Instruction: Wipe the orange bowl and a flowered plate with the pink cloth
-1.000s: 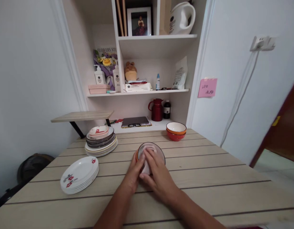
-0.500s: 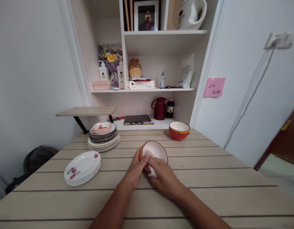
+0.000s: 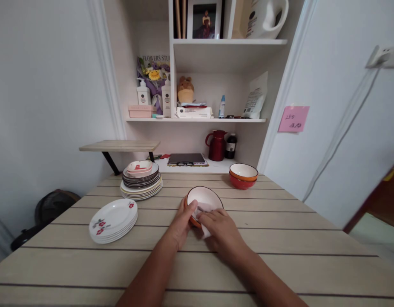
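An orange bowl (image 3: 205,196) with a white inside and dark rim is tilted toward me above the middle of the table. My left hand (image 3: 181,222) grips its left side, thumb over the rim. With bent fingers my right hand (image 3: 220,228) presses a white tissue or cloth (image 3: 205,232) against the bowl's near rim and inside; part of it hangs below the fingers. Whether the bowl's base touches the table is hidden.
Flowered white plates (image 3: 115,219) are stacked at left, with a taller plate stack (image 3: 141,185) behind, topped by small dishes (image 3: 139,167). Two nested bowls (image 3: 243,177) stand back right. Behind the table (image 3: 280,238) are a red jug (image 3: 217,146) and a laptop-like slab (image 3: 187,158).
My right hand has shifted slightly right and outward along the bowl's rim, showing more of the tissue or cloth. The bowl stays in my left hand. The whole view has swung a little.
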{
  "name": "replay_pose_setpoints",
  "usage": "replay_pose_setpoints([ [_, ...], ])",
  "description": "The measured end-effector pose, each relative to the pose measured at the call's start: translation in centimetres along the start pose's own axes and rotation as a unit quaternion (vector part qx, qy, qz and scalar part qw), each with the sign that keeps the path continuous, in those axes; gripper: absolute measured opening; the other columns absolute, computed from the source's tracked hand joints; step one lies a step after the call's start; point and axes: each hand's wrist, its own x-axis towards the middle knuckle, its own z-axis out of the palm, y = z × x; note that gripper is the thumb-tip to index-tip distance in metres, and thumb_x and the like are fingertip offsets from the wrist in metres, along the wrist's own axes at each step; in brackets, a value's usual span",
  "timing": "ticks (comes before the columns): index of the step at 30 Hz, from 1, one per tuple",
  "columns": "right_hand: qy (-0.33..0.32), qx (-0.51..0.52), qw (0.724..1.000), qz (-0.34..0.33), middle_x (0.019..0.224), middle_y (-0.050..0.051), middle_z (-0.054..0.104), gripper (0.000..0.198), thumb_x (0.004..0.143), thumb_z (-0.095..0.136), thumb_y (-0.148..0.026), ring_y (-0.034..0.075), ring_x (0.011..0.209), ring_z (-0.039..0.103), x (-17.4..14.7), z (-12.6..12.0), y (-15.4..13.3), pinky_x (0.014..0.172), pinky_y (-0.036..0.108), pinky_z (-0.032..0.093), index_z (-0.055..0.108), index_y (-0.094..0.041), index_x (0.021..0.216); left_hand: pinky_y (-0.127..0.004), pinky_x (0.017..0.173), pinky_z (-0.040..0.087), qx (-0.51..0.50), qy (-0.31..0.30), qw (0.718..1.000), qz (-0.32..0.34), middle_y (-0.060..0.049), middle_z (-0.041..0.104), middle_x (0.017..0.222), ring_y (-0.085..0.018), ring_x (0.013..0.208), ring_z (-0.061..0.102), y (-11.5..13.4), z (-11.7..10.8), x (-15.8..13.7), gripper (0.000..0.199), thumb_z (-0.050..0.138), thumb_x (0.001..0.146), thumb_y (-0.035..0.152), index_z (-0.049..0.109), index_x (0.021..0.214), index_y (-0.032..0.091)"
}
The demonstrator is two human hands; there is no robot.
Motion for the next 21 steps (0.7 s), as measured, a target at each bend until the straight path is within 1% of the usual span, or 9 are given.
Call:
replay_pose_setpoints([
  [4, 0.001, 0.030, 0.999, 0.033, 0.098, 0.004, 0.077, 0.047, 0.061, 0.054, -0.003, 0.026, 0.091, 0.068, -0.1, 0.4, -0.2, 0.081, 0.036, 0.035, 0.062, -0.023, 0.103, -0.038, 0.104, 0.049, 0.030, -0.004, 1.000, 0.009, -0.010, 0.071, 0.133, -0.028, 0.122, 0.066, 0.0, 0.3, -0.6, 0.077, 0.085, 0.081, 0.047, 0.050, 0.148, 0.029],
  [7, 0.015, 0.056, 0.997, 0.056, 0.092, 0.003, 0.076, 0.041, 0.065, 0.052, -0.003, 0.025, 0.089, 0.067, -0.2, 0.8, -0.2, 0.080, 0.035, 0.035, 0.061, -0.023, 0.099, -0.039, 0.108, 0.047, 0.037, -0.016, 0.999, 0.000, -0.010, 0.064, 0.145, -0.030, 0.134, 0.059, 0.2, 0.5, -0.9, 0.085, 0.084, 0.082, 0.047, 0.043, 0.155, 0.032],
  [10, 0.037, 0.064, 0.995, 0.067, 0.090, 0.004, 0.075, 0.039, 0.066, 0.052, -0.004, 0.025, 0.086, 0.066, -0.2, 1.1, 0.1, 0.079, 0.034, 0.037, 0.060, -0.022, 0.099, -0.041, 0.112, 0.044, 0.045, -0.032, 0.998, -0.008, -0.011, 0.059, 0.152, -0.032, 0.139, 0.055, 0.2, 0.5, -1.0, 0.088, 0.086, 0.081, 0.045, 0.042, 0.155, 0.033],
  [14, 0.028, 0.065, 0.997, 0.032, 0.092, 0.004, 0.075, 0.032, 0.071, 0.055, -0.007, 0.024, 0.085, 0.065, -0.2, 1.0, 0.4, 0.078, 0.034, 0.039, 0.060, -0.023, 0.098, -0.042, 0.114, 0.042, 0.053, -0.025, 0.998, 0.012, -0.011, 0.061, 0.150, -0.033, 0.138, 0.056, 0.1, 0.5, -0.9, 0.079, 0.086, 0.080, 0.045, 0.051, 0.150, 0.030],
  [17, 0.011, 0.063, 0.998, 0.012, 0.093, 0.004, 0.076, 0.026, 0.076, 0.057, -0.009, 0.024, 0.086, 0.066, -0.2, 0.6, 0.6, 0.080, 0.034, 0.042, 0.062, -0.023, 0.097, -0.042, 0.113, 0.043, 0.059, -0.027, 0.998, 0.004, -0.011, 0.061, 0.149, -0.033, 0.136, 0.057, 0.3, 0.1, -0.8, 0.078, 0.085, 0.081, 0.044, 0.052, 0.150, 0.030],
  [19, -0.001, 0.068, 0.998, -0.003, 0.097, 0.003, 0.077, 0.030, 0.076, 0.059, -0.008, 0.024, 0.090, 0.068, -0.3, 0.4, 0.8, 0.084, 0.036, 0.044, 0.064, -0.024, 0.102, -0.043, 0.113, 0.043, 0.067, -0.043, 0.997, -0.009, -0.011, 0.063, 0.147, -0.032, 0.134, 0.058, 0.6, -0.3, -0.7, 0.075, 0.084, 0.083, 0.043, 0.053, 0.150, 0.029],
  [21, -0.011, 0.064, 0.998, -0.023, 0.104, 0.003, 0.078, 0.040, 0.075, 0.061, -0.005, 0.024, 0.097, 0.070, -0.5, 0.2, 1.1, 0.093, 0.040, 0.044, 0.065, -0.025, 0.110, -0.042, 0.113, 0.042, 0.068, -0.067, 0.995, -0.019, -0.011, 0.066, 0.143, -0.031, 0.132, 0.060, 1.1, -0.8, -0.8, 0.070, 0.083, 0.083, 0.042, 0.056, 0.147, 0.028],
])
